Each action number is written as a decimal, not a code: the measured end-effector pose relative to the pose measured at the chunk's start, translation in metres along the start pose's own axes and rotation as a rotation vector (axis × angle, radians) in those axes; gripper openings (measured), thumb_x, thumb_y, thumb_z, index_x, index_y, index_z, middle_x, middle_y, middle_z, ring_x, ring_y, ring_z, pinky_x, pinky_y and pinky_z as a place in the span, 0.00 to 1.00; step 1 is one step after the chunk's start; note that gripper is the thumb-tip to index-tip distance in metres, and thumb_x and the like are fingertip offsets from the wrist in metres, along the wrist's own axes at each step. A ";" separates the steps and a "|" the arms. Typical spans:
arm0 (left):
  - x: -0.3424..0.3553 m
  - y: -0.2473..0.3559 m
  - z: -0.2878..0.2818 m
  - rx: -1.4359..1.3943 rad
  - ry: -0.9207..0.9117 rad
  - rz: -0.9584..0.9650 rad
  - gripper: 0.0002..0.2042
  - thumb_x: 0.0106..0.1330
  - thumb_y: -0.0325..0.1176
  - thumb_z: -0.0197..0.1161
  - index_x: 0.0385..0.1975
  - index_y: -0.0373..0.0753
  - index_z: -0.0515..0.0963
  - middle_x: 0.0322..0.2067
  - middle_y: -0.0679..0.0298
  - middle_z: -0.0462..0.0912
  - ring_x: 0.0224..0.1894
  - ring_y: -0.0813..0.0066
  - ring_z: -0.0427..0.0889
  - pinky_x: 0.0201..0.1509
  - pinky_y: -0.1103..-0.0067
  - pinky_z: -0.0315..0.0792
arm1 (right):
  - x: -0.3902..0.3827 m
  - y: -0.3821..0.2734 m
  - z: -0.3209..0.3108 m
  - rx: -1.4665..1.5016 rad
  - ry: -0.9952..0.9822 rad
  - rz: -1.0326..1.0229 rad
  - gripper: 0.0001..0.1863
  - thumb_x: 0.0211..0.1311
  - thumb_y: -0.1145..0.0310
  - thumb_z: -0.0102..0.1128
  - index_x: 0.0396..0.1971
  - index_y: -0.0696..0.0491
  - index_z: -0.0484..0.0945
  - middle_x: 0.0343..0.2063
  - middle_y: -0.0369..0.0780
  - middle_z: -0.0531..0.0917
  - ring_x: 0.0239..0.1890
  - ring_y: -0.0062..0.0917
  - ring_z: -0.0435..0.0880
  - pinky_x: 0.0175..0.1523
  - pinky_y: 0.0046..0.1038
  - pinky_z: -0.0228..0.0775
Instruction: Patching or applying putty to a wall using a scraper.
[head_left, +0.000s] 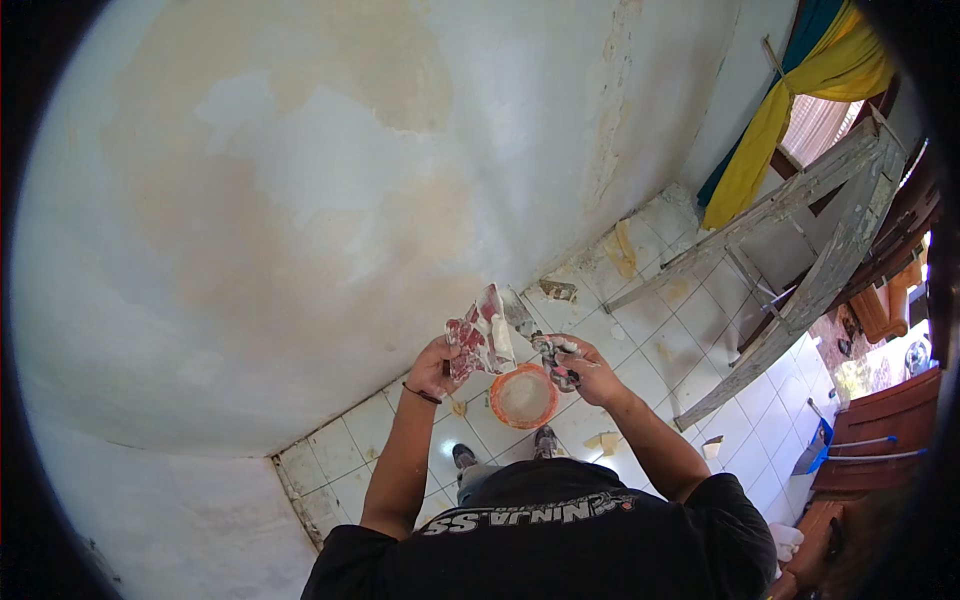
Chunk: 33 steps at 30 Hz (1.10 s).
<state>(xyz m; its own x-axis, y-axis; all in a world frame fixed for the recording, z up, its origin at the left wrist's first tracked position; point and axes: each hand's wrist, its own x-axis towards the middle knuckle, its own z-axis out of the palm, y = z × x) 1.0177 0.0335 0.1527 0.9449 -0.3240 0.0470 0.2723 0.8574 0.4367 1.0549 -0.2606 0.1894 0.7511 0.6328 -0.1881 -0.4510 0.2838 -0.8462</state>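
Observation:
My left hand (433, 368) is closed on a red plastering spreader (466, 345) smeared with white filler. A thick white strip of filler lies along its right side. My right hand (585, 370) grips a putty knife (520, 314) by its dark, filler-caked handle; the grey blade points up and left, close beside the spreader. Whether blade and spreader touch, I cannot tell. Below and between both hands, an orange bucket (496, 406) of pale filler stands on the tiled floor.
The wall (330, 200) ahead carries beige and white patches. On the right stands a paint-spattered wooden stepladder (800, 300). Scraps (559, 290) lie on the white floor tiles (665, 350). Yellow curtains (760, 140) hang at the far right, and a blue dustpan (817, 447) is nearer me.

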 end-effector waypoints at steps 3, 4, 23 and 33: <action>0.007 0.008 0.010 0.116 0.104 0.003 0.24 0.58 0.25 0.57 0.56 0.22 0.66 0.51 0.49 0.78 0.52 0.59 0.80 0.61 0.66 0.72 | -0.008 -0.008 -0.008 -0.064 -0.075 0.000 0.20 0.65 0.76 0.48 0.56 0.55 0.73 0.29 0.31 0.76 0.27 0.12 0.69 0.31 0.16 0.62; 0.010 0.010 0.012 0.113 0.107 0.004 0.24 0.58 0.25 0.57 0.56 0.22 0.66 0.51 0.49 0.78 0.52 0.59 0.80 0.61 0.66 0.72 | -0.012 -0.007 -0.011 -0.095 -0.104 0.003 0.20 0.64 0.76 0.48 0.56 0.55 0.73 0.28 0.31 0.76 0.27 0.11 0.69 0.32 0.16 0.61; 0.010 0.030 0.043 0.426 0.239 -0.030 0.16 0.61 0.22 0.52 0.49 0.25 0.73 0.45 0.52 0.82 0.48 0.64 0.82 0.54 0.70 0.77 | -0.016 -0.063 -0.017 -0.800 0.084 -0.453 0.21 0.56 0.78 0.52 0.52 0.60 0.73 0.41 0.38 0.77 0.43 0.21 0.74 0.50 0.23 0.64; 0.015 0.006 0.059 0.126 0.145 0.040 0.18 0.60 0.23 0.54 0.51 0.24 0.71 0.47 0.51 0.81 0.49 0.63 0.82 0.58 0.70 0.74 | 0.019 -0.010 0.017 -0.290 0.009 -0.423 0.26 0.62 0.80 0.48 0.62 0.55 0.60 0.39 0.34 0.72 0.37 0.15 0.69 0.41 0.19 0.63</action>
<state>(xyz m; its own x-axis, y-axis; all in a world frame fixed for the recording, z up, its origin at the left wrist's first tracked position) 1.0223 0.0100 0.2085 0.9733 -0.2217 -0.0589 0.2173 0.8086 0.5468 1.0655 -0.2394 0.2022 0.8437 0.4991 0.1973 0.0446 0.3011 -0.9525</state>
